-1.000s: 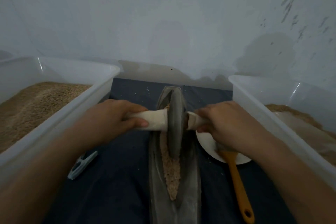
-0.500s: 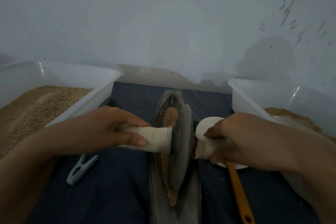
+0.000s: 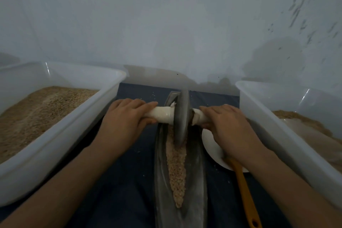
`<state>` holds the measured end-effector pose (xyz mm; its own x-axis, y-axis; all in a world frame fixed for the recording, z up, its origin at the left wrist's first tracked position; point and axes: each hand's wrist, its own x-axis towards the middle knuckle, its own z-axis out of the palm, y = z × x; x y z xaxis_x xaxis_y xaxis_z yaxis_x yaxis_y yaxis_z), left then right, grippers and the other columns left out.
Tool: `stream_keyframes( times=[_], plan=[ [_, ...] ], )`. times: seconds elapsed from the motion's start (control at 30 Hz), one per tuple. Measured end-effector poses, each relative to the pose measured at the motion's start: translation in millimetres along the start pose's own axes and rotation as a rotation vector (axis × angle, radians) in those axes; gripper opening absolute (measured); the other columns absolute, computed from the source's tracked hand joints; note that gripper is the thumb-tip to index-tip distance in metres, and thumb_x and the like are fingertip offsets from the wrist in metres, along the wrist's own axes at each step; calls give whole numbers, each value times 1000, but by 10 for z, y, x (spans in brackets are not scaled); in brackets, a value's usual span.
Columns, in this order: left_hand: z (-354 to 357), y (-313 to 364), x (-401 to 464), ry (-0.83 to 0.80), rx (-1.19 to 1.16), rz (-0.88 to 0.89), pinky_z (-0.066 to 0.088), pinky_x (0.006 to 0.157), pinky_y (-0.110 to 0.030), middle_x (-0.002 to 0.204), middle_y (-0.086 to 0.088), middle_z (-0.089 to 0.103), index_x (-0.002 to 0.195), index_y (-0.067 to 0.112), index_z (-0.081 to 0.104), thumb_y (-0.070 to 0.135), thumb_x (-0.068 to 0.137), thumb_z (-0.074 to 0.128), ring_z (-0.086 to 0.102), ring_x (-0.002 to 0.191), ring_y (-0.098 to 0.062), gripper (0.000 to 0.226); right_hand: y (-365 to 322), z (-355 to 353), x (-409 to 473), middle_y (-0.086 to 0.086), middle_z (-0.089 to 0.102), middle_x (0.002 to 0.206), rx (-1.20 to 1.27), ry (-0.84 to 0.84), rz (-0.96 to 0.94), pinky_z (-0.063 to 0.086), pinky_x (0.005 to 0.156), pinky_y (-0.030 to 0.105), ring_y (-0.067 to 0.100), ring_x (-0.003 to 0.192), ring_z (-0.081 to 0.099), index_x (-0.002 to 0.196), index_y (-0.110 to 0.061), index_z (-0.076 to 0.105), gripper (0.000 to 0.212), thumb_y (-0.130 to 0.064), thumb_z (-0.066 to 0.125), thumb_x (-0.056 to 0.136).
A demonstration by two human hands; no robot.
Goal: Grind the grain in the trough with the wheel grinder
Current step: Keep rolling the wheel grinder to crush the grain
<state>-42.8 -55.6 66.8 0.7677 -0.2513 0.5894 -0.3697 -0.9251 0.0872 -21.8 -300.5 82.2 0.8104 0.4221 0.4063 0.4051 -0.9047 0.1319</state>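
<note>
- A wheel grinder (image 3: 181,116) is seen standing upright at the far end of a narrow grey trough (image 3: 196,181), which is laid lengthwise on a dark blue cloth (image 3: 118,181).
- Its cloth-wrapped left handle (image 3: 162,114) is gripped by the left hand (image 3: 127,116), fingers curled over the top and thumb underneath.
- The right handle (image 3: 199,116) is gripped by the right hand (image 3: 229,126) in the same way.
- A strip of crushed grain (image 3: 176,168) is left lying along the trough's groove, nearer the camera than the wheel.
- Two white plastic tubs are set either side: the left tub (image 3: 61,140) is filled with tan grain, the right tub (image 3: 277,135) partly.
- A white plate (image 3: 211,146) and an orange-handled tool (image 3: 244,190) are placed beside the trough, under the right forearm.
</note>
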Motion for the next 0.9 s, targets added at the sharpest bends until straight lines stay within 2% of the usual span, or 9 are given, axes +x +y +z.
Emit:
stream_keyframes(
  times=[0.13, 0.23, 0.3, 0.37, 0.43, 0.57, 0.63, 0.73, 0.9],
  plan=[
    [-223, -71, 22, -206, -211, 13, 43, 78, -24, 99, 13, 65, 118, 40, 60, 51, 78, 59, 59, 93, -9, 41, -13, -235, -24, -7, 58, 110, -53, -135, -123, 32, 86, 25, 13, 103, 52, 118, -28, 53, 27, -34, 52, 92],
    [-451, -104, -10, -473, -443, 30, 44, 77, -9, 98, 34, 62, 101, 62, 58, 71, 64, 50, 57, 92, 12, 38, -62, -512, -112, -9, 59, 92, -5, -274, -211, 29, 63, 20, 7, 85, 54, 96, -32, 55, 9, -37, 56, 88],
    [-555, -117, -12, -566, -548, 62, 44, 81, -9, 100, 36, 62, 103, 63, 56, 67, 66, 56, 59, 92, 13, 38, -73, -700, -204, -11, 52, 75, 88, -374, -239, 27, 55, 16, 2, 70, 48, 83, -35, 50, 15, -48, 59, 83],
    [-609, -107, -8, -621, -601, 73, 45, 81, -10, 100, 33, 64, 105, 61, 56, 63, 66, 59, 61, 91, 9, 39, -67, -813, -278, -12, 50, 74, 151, -435, -234, 32, 57, 16, 2, 71, 49, 92, -34, 56, 26, -57, 59, 79],
    [-606, -80, -13, -603, -604, 62, 45, 78, -8, 97, 34, 64, 102, 63, 56, 64, 63, 58, 61, 89, 9, 39, -56, -800, -298, -11, 50, 74, 135, -417, -227, 34, 58, 16, 4, 73, 51, 102, -34, 58, 31, -57, 57, 81],
    [-429, -69, 25, -453, -411, -43, 42, 75, -10, 96, 27, 64, 99, 62, 57, 64, 69, 54, 58, 91, 7, 30, -64, -506, -151, -10, 58, 87, 35, -245, -174, 35, 68, 23, 10, 86, 57, 102, -33, 56, 12, -35, 53, 90],
    [-268, -47, 28, -301, -217, -87, 42, 82, -22, 105, 19, 61, 117, 50, 54, 52, 81, 56, 57, 99, -4, 36, -35, -285, -54, -9, 60, 110, 26, -129, -98, 37, 84, 25, 11, 102, 55, 122, -35, 51, 31, -27, 51, 92],
    [-49, 23, -4, -52, 7, -47, 40, 88, -35, 113, 0, 64, 129, 27, 56, 40, 85, 60, 58, 103, -23, 46, 6, -40, 10, -11, 49, 134, -6, -10, -10, 22, 104, 25, 11, 122, 43, 142, -31, 32, 47, -26, 43, 97],
    [-149, 8, 30, -79, -92, 26, 39, 84, -27, 106, 5, 65, 124, 30, 59, 37, 81, 67, 58, 97, -16, 44, 37, -129, -1, -9, 58, 114, -24, -91, -76, 29, 87, 23, 13, 105, 51, 124, -32, 49, 32, -32, 52, 92]
  ],
)
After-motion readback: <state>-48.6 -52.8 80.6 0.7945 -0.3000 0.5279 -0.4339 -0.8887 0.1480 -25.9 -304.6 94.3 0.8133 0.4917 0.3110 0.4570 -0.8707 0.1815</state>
